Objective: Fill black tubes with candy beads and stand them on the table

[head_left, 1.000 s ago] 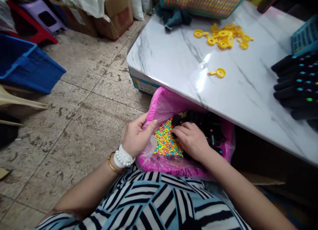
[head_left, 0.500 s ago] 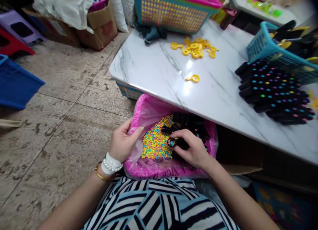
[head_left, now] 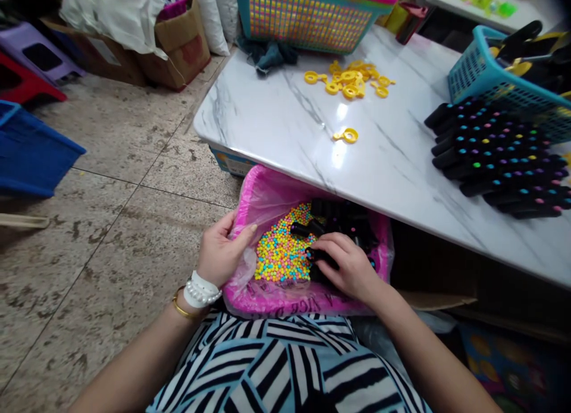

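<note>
My left hand [head_left: 223, 251] is closed on the left rim of a pink plastic-lined basin [head_left: 263, 190], thumb inside and fingers outside. Small yellow, pink and blue beads [head_left: 281, 255] fill the basin's left part. Several black tubes [head_left: 336, 213] lie in its right part. Over them, my right hand [head_left: 345, 264] grips one black tube [head_left: 323, 256] between thumb and fingers; its end points left toward the beads. My palm hides the rest of that tube.
On the marble-patterned table [head_left: 276, 127] lie yellow ring-shaped pieces [head_left: 352, 80] and one separate yellow ring piece [head_left: 347, 135]. Black tubes with coloured beads [head_left: 499, 157] are stacked at right beside a blue basket [head_left: 486, 74]. A teal basket [head_left: 307, 20] stands at the back.
My right hand has turned the black tube: its end with coloured beads faced me before and now points left over the beads. The left hand keeps its hold on the rim.
</note>
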Demonstrator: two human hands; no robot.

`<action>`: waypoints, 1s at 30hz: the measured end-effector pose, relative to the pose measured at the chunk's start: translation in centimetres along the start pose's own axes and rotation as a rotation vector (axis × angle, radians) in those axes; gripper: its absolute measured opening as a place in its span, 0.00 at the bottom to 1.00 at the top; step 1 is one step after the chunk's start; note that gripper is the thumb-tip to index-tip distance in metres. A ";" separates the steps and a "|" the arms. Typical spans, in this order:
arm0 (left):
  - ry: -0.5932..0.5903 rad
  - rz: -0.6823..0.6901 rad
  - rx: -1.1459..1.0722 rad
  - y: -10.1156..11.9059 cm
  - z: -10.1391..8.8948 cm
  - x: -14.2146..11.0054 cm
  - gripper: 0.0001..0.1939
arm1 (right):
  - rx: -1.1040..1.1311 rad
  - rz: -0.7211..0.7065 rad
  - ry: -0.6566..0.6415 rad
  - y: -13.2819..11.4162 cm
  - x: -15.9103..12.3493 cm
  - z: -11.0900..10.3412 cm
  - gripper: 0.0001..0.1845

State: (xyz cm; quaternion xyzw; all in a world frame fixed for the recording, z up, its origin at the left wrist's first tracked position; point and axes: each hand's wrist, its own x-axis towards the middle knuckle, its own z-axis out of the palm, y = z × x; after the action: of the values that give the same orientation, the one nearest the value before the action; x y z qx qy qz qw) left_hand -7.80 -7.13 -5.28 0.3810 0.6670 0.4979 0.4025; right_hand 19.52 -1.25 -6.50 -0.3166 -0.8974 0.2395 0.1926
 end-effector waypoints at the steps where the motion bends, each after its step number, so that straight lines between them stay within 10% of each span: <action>1: -0.006 -0.001 -0.003 0.0 0.0 0.0 0.20 | 0.092 0.049 0.003 0.0 -0.1 0.1 0.15; 9: -0.014 -0.048 -0.013 -0.1 -0.1 0.4 0.23 | 0.612 0.282 0.196 -1.1 -0.4 -0.9 0.13; 18: -0.030 -0.155 -0.039 0.4 -0.7 0.9 0.26 | -0.107 0.626 0.971 3.9 -2.7 -9.8 0.19; 25: 0.003 -0.209 -0.083 0.5 -0.6 1.0 0.26 | -0.341 0.995 0.968 10.4 -4.6 -15.5 0.21; 30: -0.005 -0.204 -0.080 0.3 -0.4 0.9 0.31 | -0.567 0.962 0.938 11.2 -3.7 -16.0 0.19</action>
State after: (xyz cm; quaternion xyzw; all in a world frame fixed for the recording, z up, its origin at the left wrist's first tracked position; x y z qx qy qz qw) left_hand -8.53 -6.39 -5.07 0.2962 0.6809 0.4796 0.4676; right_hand 35.52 8.85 -0.40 -0.7830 -0.5098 -0.1048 0.3408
